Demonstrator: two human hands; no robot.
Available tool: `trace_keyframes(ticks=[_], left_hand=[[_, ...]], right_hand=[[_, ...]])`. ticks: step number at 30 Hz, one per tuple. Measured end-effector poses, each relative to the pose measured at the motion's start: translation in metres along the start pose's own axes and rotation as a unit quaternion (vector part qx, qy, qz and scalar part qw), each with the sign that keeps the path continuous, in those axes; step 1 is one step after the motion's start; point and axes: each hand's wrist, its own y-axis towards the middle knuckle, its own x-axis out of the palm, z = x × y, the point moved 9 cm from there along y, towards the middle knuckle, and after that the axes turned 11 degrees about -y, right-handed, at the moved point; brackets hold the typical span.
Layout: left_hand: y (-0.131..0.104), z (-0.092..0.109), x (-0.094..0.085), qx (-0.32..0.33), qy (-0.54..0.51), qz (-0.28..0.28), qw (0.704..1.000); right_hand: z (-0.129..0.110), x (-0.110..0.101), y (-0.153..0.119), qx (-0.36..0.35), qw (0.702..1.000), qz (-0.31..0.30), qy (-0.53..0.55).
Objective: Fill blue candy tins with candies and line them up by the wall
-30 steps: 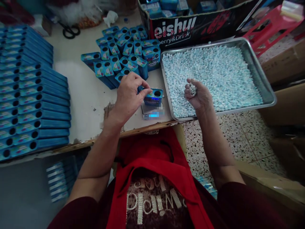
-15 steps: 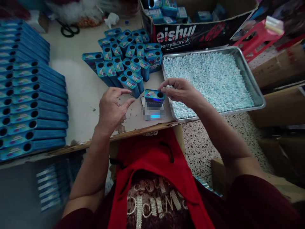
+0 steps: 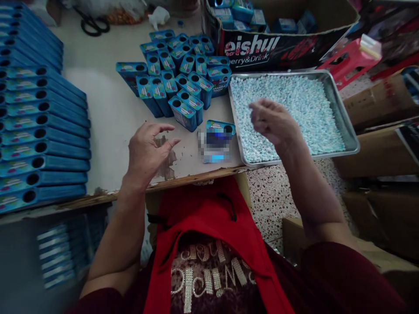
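Observation:
A blue printed candy box (image 3: 220, 127) with a round hole in its top stands on a small scale (image 3: 216, 152). The scale's display glows blue, and part of both is pixelated. Left of them my left hand (image 3: 144, 150) hovers over the table, empty, thumb and forefinger apart. My right hand (image 3: 270, 120) is above the metal tray (image 3: 352, 141) of small pale blue and white candies (image 3: 294, 100). Its fingers are curled together and slightly blurred; whether any candies are in them is hidden. Several similar blue boxes (image 3: 183, 111) stand grouped behind the scale.
Rows of blue boxes (image 3: 62, 150) are stacked at the left. A black carton (image 3: 252, 48) holding more boxes stands behind the tray. Black scissors (image 3: 93, 26) lie at the back. A red stool (image 3: 350, 61) and brown cartons (image 3: 376, 146) are at the right.
My right hand has moved from the hole of the box on the scale rightward over the candy tray. My left hand has shifted slightly left, away from the boxes, still open.

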Motion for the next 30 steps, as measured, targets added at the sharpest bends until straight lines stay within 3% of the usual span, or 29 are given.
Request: trace_keyframes(ticks=[4, 7, 11, 14, 18, 25, 30], left_hand=[[0.005, 0.019, -0.006, 0.017, -0.005, 0.015, 1.0], [0.012, 0.037, -0.003, 0.035, -0.008, 0.026, 0.999], [0.025, 0.067, 0.018, 0.083, 0.002, -0.01, 0.996], [0.032, 0.086, 0.037, 0.109, 0.029, -0.059, 0.992], [0.035, 0.101, 0.052, 0.138, 0.057, -0.091, 0.985], [0.034, 0.096, 0.068, 0.128, 0.071, -0.125, 0.981], [0.032, 0.087, 0.074, 0.124, 0.072, -0.12, 0.982]], right_hand=[[0.042, -0.09, 0.024, 0.053, 0.975, 0.175, 0.13], [0.069, -0.114, 0.027, 0.076, 0.959, 0.218, 0.166], [0.08, -0.082, 0.02, 0.097, 0.973, 0.126, 0.17], [0.072, -0.049, 0.01, 0.102, 0.984, 0.038, 0.143], [0.054, -0.018, -0.002, 0.092, 0.99, -0.021, 0.108], [0.015, 0.029, -0.012, 0.015, 0.994, -0.109, 0.026], [-0.006, 0.057, -0.016, -0.079, 0.98, -0.143, -0.112]])
